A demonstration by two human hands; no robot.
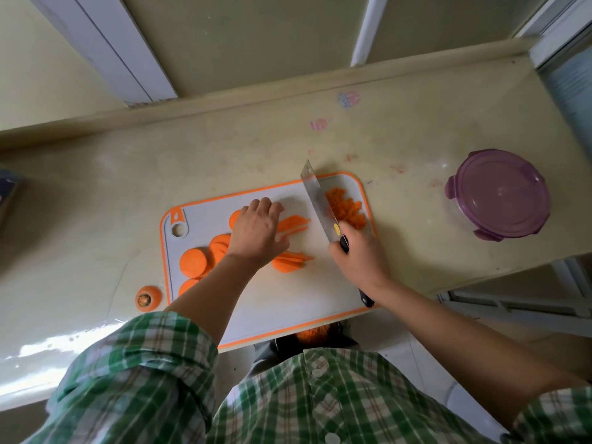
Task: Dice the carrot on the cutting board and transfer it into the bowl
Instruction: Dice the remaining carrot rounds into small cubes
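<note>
A white cutting board [298, 299] with an orange rim lies on the counter. Round carrot slices [193, 261] sit at its left, thin carrot strips [293, 224] in the middle, and a heap of diced carrot [346, 206] at its far right corner. My left hand [258, 232] presses down on the strips with curled fingertips. My right hand [358, 254] grips the black handle of a cleaver [317, 203], whose blade stands between the strips and the dice. A bowl [498, 201] with a purple lid on it stands to the right of the board.
A cut carrot top [148, 298] lies on the counter just left of the board. The counter ends at a raised ledge behind and drops off at the right, past the bowl. Orange peelings [312, 334] show in a bin below the counter's front edge.
</note>
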